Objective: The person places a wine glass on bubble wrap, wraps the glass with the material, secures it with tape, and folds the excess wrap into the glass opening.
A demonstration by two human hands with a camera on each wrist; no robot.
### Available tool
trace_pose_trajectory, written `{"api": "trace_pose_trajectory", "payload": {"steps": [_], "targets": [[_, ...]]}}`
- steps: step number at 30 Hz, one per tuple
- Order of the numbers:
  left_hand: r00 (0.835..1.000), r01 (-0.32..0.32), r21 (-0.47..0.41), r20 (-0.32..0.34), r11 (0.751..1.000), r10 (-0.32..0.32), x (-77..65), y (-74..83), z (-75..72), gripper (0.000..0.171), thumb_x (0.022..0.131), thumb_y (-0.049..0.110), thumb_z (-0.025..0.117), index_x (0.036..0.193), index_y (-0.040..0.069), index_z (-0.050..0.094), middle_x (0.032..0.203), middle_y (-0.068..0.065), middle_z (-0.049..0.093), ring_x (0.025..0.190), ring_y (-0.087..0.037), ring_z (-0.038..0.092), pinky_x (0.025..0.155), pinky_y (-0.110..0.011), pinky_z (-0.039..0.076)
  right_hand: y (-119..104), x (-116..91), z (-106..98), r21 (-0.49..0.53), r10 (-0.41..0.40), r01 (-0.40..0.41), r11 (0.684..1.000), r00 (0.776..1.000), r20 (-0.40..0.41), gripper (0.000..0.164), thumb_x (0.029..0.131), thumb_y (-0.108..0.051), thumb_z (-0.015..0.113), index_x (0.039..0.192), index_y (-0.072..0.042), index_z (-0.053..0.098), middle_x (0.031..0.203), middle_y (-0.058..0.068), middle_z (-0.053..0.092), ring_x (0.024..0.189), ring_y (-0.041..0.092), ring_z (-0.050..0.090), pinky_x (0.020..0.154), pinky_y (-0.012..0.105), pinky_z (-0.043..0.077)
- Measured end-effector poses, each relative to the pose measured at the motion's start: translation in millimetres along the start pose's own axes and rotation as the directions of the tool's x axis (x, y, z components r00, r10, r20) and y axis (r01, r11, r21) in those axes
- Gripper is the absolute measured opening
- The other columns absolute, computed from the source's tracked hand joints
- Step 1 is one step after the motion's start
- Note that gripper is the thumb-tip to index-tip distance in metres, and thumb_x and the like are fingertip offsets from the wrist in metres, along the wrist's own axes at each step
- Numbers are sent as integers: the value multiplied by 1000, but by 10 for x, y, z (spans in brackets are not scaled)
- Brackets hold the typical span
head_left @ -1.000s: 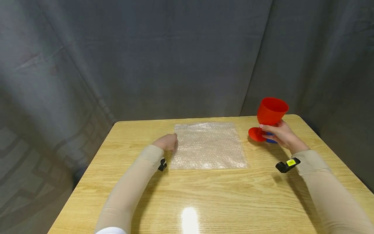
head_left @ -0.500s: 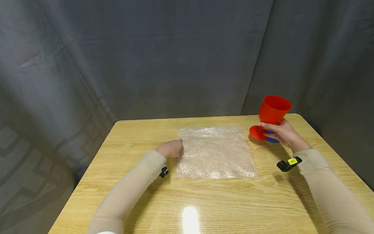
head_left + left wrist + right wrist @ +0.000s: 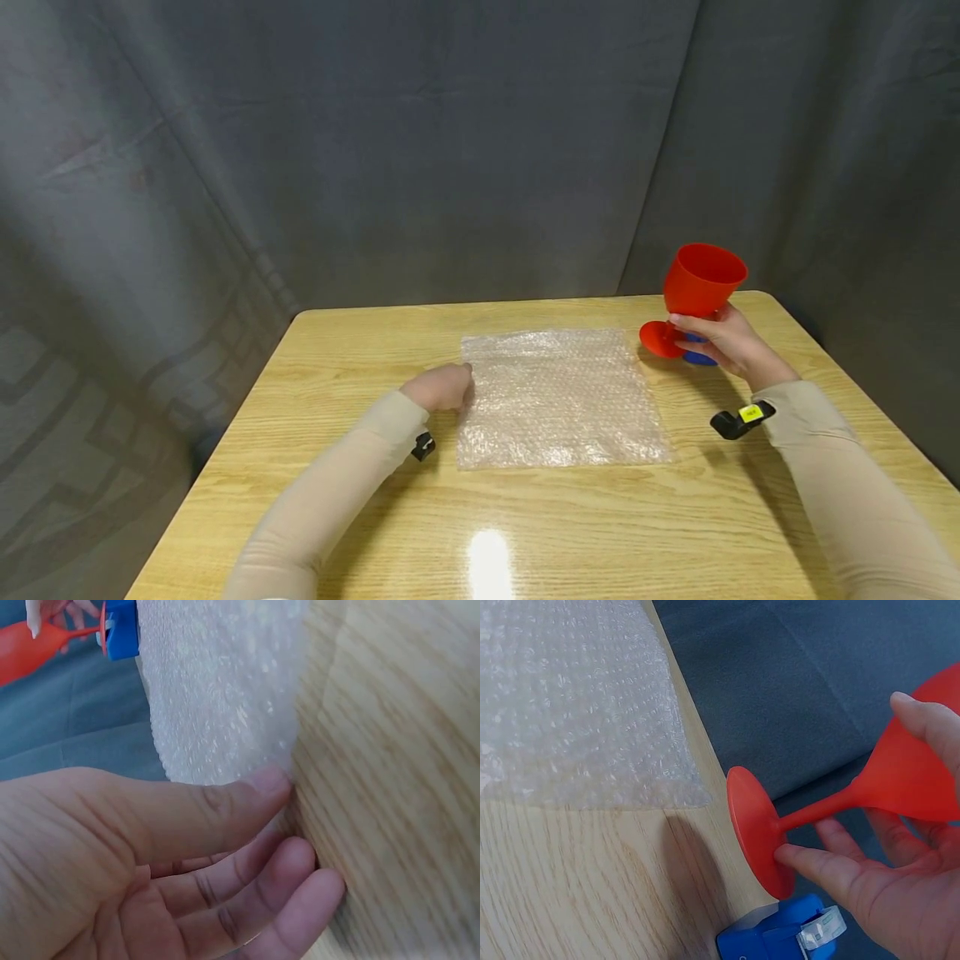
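Observation:
A sheet of clear bubble wrap lies flat on the table. My left hand pinches its left edge between thumb and fingers, as the left wrist view shows up close. On the right, my right hand holds a red plastic goblet by the stem and lower bowl. The goblet is tilted, and its round foot hangs above the table. Behind the right hand stands a blue tape dispenser with a strip of clear tape showing; the hand and goblet partly hide it in the head view.
The light wood table carries these things. Dark grey curtains hang behind its far edge and along both sides. A wrist camera sits on the right sleeve, and another on the left.
My left hand has drawn the bubble wrap nearer and slightly to the right. The right hand with the goblet has risen a little, then stayed nearly still.

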State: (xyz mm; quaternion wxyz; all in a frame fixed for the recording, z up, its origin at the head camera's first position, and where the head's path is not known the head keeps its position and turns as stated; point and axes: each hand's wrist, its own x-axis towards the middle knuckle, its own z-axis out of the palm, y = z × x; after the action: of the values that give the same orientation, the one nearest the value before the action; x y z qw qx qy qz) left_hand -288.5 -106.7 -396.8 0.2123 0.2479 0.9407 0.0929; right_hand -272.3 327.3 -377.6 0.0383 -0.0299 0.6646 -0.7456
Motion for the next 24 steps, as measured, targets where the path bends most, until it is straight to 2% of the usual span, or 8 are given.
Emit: {"api": "trace_pose_trajectory", "payload": {"steps": [4, 5, 9, 11, 12, 15, 21, 24], "targets": [[1000, 15, -5, 14, 1000, -15, 25, -16, -13, 11, 86, -1, 64, 91, 9, 61, 119, -14, 64, 70, -16, 52, 62, -26, 48, 3, 2, 6, -9, 3, -3, 1000, 1000, -7, 43, 94, -4, 59, 123, -31, 39, 114, -10, 53, 96, 8, 62, 74, 27, 59], [1000, 19, -2, 19, 1000, -19, 25, -16, -15, 10, 87, 0, 64, 90, 8, 61, 127, -15, 61, 69, -16, 51, 60, -25, 47, 4, 2, 9, -9, 4, -4, 1000, 1000, -7, 43, 94, -4, 59, 123, -31, 39, 115, -10, 53, 97, 8, 61, 74, 27, 59], [999, 12, 3, 30, 1000, -12, 30, -35, -15, 7, 89, 2, 64, 88, 9, 61, 131, -16, 58, 65, -15, 51, 53, -24, 46, 13, 4, 28, -19, 8, -9, 1000, 1000, -10, 43, 95, -5, 59, 123, -31, 39, 115, -10, 53, 97, 8, 61, 74, 27, 59], [999, -6, 18, 33, 1000, 6, 27, -51, -29, 7, 88, 3, 66, 88, 9, 62, 124, -14, 62, 68, -15, 52, 57, -25, 48, 13, 1, 35, -20, 6, -6, 1000, 1000, -11, 43, 95, -5, 59, 123, -31, 39, 115, -10, 53, 97, 8, 61, 74, 27, 59], [999, -12, 23, 32, 1000, 11, 29, -66, -40, 8, 88, 5, 67, 91, 9, 61, 113, -11, 65, 71, -14, 53, 60, -26, 48, 12, -1, 38, -20, 5, -5, 1000, 1000, -11, 43, 95, -5, 59, 123, -31, 39, 115, -10, 53, 97, 8, 61, 74, 27, 59], [1000, -13, 44, 14, 999, 12, 22, -105, -90, 17, 86, 9, 71, 100, 8, 60, 96, -4, 65, 79, -14, 55, 70, -29, 50, 11, -3, 40, -16, 3, -3, 1000, 1000, -8, 44, 94, -5, 59, 123, -31, 39, 114, -10, 53, 97, 8, 61, 74, 27, 59], [998, 47, 38, -36, 998, -46, -6, -129, -134, 38, 81, 16, 78, 112, 6, 58, 108, -9, 61, 90, -20, 54, 80, -36, 49, 2, -5, 46, -22, -2, 1, 1000, 1000, -11, 43, 94, -6, 60, 123, -30, 40, 114, -9, 53, 97, 9, 61, 74, 26, 59], [997, 70, 48, -44, 996, -68, -9, -126, -103, 41, 78, 21, 82, 109, 9, 59, 109, -10, 57, 96, -23, 54, 82, -38, 51, -3, -8, 56, -32, 0, -1, 999, 1000, -16, 43, 94, -7, 61, 123, -30, 40, 115, -9, 53, 97, 9, 60, 74, 26, 59]]}}
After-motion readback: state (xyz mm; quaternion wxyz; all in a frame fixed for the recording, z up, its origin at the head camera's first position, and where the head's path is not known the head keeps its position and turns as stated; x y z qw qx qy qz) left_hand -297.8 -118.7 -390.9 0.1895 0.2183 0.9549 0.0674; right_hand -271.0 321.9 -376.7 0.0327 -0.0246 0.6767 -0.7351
